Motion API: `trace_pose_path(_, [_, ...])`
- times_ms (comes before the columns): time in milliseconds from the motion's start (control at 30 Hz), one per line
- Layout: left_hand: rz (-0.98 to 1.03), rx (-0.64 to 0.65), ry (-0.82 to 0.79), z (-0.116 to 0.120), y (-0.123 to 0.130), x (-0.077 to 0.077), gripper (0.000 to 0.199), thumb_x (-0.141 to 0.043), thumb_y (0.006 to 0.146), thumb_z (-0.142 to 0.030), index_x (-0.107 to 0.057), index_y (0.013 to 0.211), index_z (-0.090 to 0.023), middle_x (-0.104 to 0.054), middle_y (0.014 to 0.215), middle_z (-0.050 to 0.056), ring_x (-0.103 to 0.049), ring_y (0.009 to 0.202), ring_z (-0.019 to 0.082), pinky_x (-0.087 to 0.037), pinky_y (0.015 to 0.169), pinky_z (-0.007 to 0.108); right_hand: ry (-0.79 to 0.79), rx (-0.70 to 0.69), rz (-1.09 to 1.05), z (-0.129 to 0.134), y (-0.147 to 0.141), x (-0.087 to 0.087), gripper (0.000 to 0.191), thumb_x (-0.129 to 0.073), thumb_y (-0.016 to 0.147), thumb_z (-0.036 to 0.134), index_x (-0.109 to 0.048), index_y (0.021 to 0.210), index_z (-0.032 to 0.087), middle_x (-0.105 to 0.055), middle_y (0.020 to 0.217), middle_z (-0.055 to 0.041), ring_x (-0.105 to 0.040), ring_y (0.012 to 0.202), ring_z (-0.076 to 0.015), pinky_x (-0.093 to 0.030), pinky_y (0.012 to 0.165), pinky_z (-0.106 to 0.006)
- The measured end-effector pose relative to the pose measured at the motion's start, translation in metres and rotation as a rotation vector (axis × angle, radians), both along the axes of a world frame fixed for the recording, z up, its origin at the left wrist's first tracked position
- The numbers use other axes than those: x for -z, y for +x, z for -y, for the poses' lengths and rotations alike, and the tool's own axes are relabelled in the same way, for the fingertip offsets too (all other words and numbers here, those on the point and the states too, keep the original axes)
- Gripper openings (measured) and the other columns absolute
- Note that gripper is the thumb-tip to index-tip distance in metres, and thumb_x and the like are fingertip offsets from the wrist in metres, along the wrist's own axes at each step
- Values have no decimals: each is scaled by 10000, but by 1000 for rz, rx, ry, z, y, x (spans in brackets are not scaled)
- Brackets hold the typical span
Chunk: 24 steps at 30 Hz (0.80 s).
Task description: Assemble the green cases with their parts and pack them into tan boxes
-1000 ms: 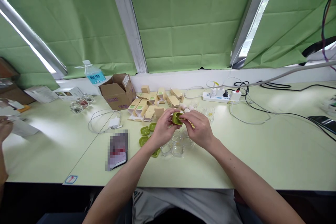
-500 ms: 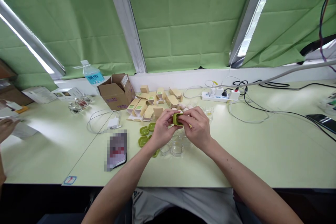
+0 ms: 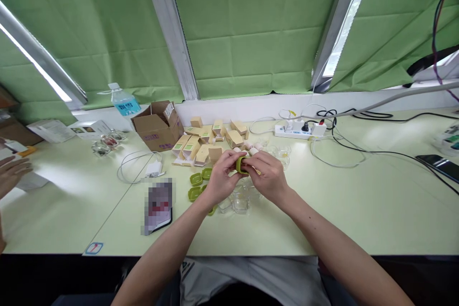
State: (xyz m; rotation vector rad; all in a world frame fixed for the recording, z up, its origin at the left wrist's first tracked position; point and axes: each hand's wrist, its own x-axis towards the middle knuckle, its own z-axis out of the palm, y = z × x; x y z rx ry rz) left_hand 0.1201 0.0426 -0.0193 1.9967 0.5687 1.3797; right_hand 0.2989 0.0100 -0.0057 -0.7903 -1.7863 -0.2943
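Note:
Between my two hands is a small green square cup [image 3: 239, 165], tilted so its opening faces right. My left hand [image 3: 223, 177] is closed around the cup's left side with thumb and fingers. The fingertips of my right hand [image 3: 268, 174] are pinched at its opening and partly inside; whether they hold anything there is hidden. More green cups [image 3: 196, 180] lie on the table left of my hands, some covered by my left forearm. Clear plastic containers [image 3: 241, 204] stand beneath and just in front of my hands.
Small cream-coloured boxes [image 3: 191, 147] lie behind my hands, beside an open cardboard box [image 3: 158, 126]. A phone [image 3: 159, 205] lies left; a white charger [image 3: 154, 169] with cable is near it. Behind right are a power strip [image 3: 299, 130] and cables. Another person's hand [image 3: 12, 172] shows far left.
My right fingers have shifted slightly at the green cup's opening, and the cup has turned a little. At the far left, the other person's hand has moved further into view.

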Motion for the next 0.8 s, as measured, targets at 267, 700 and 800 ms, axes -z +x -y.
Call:
trace_pose_path(267, [155, 56, -156, -6, 0, 1, 549, -910, 778, -158, -787, 1301, -271, -652, 1217, 70, -730, 1060, 198, -650, 935, 319, 45, -110, 67, -4, 8, -5, 165, -617, 1035, 109, -735, 1063, 222, -799, 910, -67, -707, 804, -206, -585, 739, -352])
trace_pose_path(700, [129, 52, -134, 1, 0, -5, 539, -932, 770, -191, -799, 1283, -284, -663, 1205, 73, -732, 1081, 217, -653, 922, 326, 67, -186, 21, -6, 13, -1, 316, -552, 996, 29, -782, 1095, 222, -674, 994, -88, -677, 861, -180, -609, 700, -313])
trace_pose_path(800, [75, 4, -156, 4, -2, -9, 547, -935, 768, -182, -801, 1284, -305, -683, 1215, 68, -728, 1085, 215, -646, 907, 315, 59, -189, 32, -3, 13, -2, 328, -565, 968, 35, -773, 1134, 228, -635, 1004, -87, -659, 872, -190, -599, 688, -319])
